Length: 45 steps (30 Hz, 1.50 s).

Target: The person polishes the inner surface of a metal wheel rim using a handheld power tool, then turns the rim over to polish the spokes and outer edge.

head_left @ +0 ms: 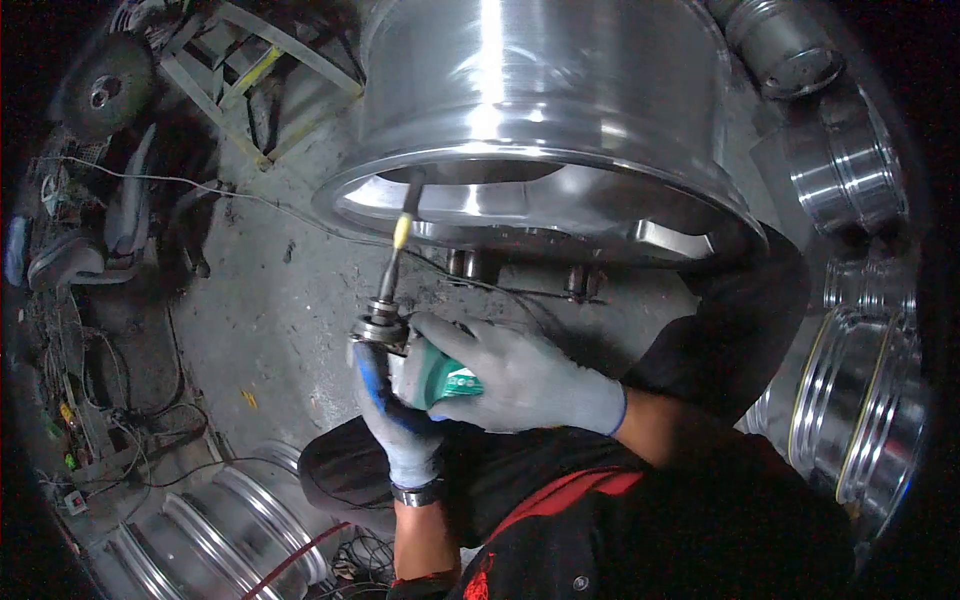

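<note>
A green power grinder [450,382] with a metal head and a long slim shaft is held in both gloved hands. My left hand [395,405], in a grey glove with a blue palm, is wrapped round the metal head from the near side. Across the green body lies my right hand [530,378], closed on it. The shaft carries a yellow band [402,231], and its dark tip reaches into the open face of a large polished wheel rim [560,110]. That tip overlaps the rim's inner edge, beside the openings in its disc.
Several shiny rims [850,165] are stacked along the right, with more rims [215,530] at the lower left. A metal frame [265,85] stands at the upper left. Cables [140,430] and a dark wheel [108,88] lie on the left. A thin cord [290,208] crosses the concrete floor.
</note>
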### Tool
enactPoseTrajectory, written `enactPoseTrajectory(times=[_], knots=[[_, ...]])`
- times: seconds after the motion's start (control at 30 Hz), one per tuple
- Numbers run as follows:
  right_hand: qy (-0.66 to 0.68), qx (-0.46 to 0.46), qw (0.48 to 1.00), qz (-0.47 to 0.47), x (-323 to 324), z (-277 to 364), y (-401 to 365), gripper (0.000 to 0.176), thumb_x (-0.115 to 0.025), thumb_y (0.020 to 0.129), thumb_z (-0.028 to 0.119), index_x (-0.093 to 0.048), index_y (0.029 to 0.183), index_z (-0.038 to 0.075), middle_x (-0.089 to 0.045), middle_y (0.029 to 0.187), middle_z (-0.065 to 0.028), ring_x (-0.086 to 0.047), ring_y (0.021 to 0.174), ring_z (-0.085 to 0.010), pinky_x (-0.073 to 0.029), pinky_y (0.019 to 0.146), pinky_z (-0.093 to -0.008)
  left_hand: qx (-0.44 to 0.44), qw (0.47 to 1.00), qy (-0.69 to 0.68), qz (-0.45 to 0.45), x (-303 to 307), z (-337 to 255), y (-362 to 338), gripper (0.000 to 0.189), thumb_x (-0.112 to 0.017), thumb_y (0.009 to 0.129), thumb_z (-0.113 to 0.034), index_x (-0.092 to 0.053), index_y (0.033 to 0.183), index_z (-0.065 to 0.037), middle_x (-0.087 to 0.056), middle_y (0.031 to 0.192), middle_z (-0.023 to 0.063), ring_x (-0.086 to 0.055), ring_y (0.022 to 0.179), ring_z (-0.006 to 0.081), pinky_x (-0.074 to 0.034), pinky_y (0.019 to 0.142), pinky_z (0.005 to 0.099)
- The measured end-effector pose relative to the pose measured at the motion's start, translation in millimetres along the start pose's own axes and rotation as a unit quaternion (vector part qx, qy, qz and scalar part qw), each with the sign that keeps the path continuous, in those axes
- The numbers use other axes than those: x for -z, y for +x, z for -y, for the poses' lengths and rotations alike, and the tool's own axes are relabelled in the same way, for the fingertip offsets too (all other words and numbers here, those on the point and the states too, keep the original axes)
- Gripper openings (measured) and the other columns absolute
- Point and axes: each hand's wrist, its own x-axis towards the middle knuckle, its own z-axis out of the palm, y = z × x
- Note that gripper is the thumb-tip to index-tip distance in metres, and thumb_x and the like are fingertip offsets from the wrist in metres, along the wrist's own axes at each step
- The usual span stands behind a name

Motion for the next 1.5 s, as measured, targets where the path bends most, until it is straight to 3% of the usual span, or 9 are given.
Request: enactPoseTrajectory(times=[0.1, 0.17, 0.3, 0.7, 0.83, 1.0, 1.17, 1.33, 1.5], knots=[[-0.012, -0.023, 1.0, 0.013, 4.5, -6.6, -10.3, 0.091, -0.079, 0.086, 0.042, -0.035, 0.159, 0.008, -0.061, 0.123, -0.0333, -0.068, 0.105, -0.0511, -0.057, 0.091, -0.057, 0.039, 0.999, -0.024, 0.001, -4.7, 10.7, -4.6, 0.045, -0.038, 0.113, -0.037, -0.058, 0.138, -0.006, -0.063, 0.128, 0.008, -0.062, 0.116, 0.0188, -0.051, 0.102, 0.0392], [-0.031, -0.039, 0.998, 0.027, 13.3, -1.5, -12.3, 0.091, -0.079, 0.087, 0.042, -0.034, 0.159, 0.008, -0.061, 0.124, -0.0336, -0.068, 0.105, -0.051, -0.057, 0.09, -0.0572, -0.06, 0.981, 0.181, 0.025, -14.2, 5.3, -7.2, 0.045, -0.038, 0.113, -0.038, -0.058, 0.136, -0.005, -0.064, 0.125, 0.0078, -0.063, 0.113, 0.0177, -0.052, 0.1, 0.038], [-0.031, -0.023, 0.999, -0.009, 5.5, -4.0, -10.9, 0.089, -0.084, 0.082, 0.036, -0.043, 0.155, 0.005, -0.066, 0.114, -0.0267, -0.069, 0.098, -0.0443, -0.057, 0.086, -0.0502, 0.044, 0.999, -0.005, 0.001, -13.4, 6.0, -4.8, 0.045, -0.037, 0.114, -0.036, -0.059, 0.137, -0.005, -0.064, 0.124, 0.0075, -0.063, 0.112, 0.0174, -0.052, 0.1, 0.0376], [-0.012, 0.051, 0.999, -0.01, -3.2, -0.9, 18.2, 0.088, -0.08, 0.083, 0.037, -0.04, 0.154, 0.003, -0.067, 0.109, -0.0289, -0.07, 0.091, -0.0477, -0.059, 0.081, -0.0533, 0.021, 0.988, -0.144, -0.047, 0.7, -8.1, 4.0, 0.048, -0.037, 0.113, -0.041, -0.058, 0.136, -0.005, -0.064, 0.128, 0.0092, -0.062, 0.118, 0.0201, -0.051, 0.104, 0.0405], [-0.002, 0.049, 0.999, -0.006, 7.5, -2.9, 1.7, 0.09, -0.08, 0.084, 0.037, -0.038, 0.157, 0.003, -0.066, 0.111, -0.03, -0.07, 0.093, -0.0479, -0.059, 0.082, -0.0529, 0.034, 0.995, -0.083, -0.034, -7.5, 4.0, -4.0, 0.047, -0.035, 0.114, -0.04, -0.059, 0.136, -0.005, -0.065, 0.127, 0.0095, -0.064, 0.116, 0.0212, -0.052, 0.103, 0.0404], [-0.037, -0.066, 0.995, 0.06, 21.8, -7.0, -15.3, 0.09, -0.084, 0.082, 0.04, -0.044, 0.156, 0.01, -0.066, 0.113, -0.0271, -0.069, 0.102, -0.0466, -0.056, 0.091, -0.0514, 0.033, 0.998, -0.055, 0.008, -19.4, 20.3, -15.3, 0.047, -0.038, 0.113, -0.041, -0.059, 0.136, -0.006, -0.065, 0.124, 0.0085, -0.064, 0.112, 0.019, -0.052, 0.1, 0.0381], [-0.066, -0.033, 0.997, 0.013, 27.5, -16.9, -29.9, 0.087, -0.084, 0.081, 0.04, -0.046, 0.154, 0.01, -0.067, 0.111, -0.0263, -0.069, 0.101, -0.0449, -0.056, 0.09, -0.0523, 0.014, 0.998, 0.054, 0.007, -32.7, 34.5, -24.8, 0.048, -0.036, 0.113, -0.042, -0.058, 0.137, -0.005, -0.065, 0.124, 0.0089, -0.064, 0.114, 0.0202, -0.052, 0.101, 0.04], [-0.076, -0.026, 0.997, 0.012, 27.6, -16.4, -29.0, 0.088, -0.084, 0.081, 0.041, -0.047, 0.154, 0.01, -0.067, 0.11, -0.0253, -0.07, 0.1, -0.0445, -0.056, 0.089, -0.0532, 0.048, 0.999, 0.003, -0.007, -30.6, 40.1, -23.3, 0.052, -0.037, 0.112, -0.047, -0.057, 0.137, -0.006, -0.066, 0.127, 0.0122, -0.066, 0.115, 0.0261, -0.054, 0.102, 0.044], [-0.071, 0.006, 0.997, 0.003, 16.1, -15.9, -12.1, 0.089, -0.084, 0.081, 0.042, -0.046, 0.155, 0.01, -0.066, 0.119, -0.0248, -0.069, 0.106, -0.0449, -0.055, 0.095, -0.0537, 0.088, 0.978, -0.188, -0.03, -34.2, 12.3, -16.0, 0.053, -0.038, 0.112, -0.046, -0.057, 0.139, -0.005, -0.066, 0.127, 0.0131, -0.066, 0.116, 0.0252, -0.054, 0.102, 0.043]])
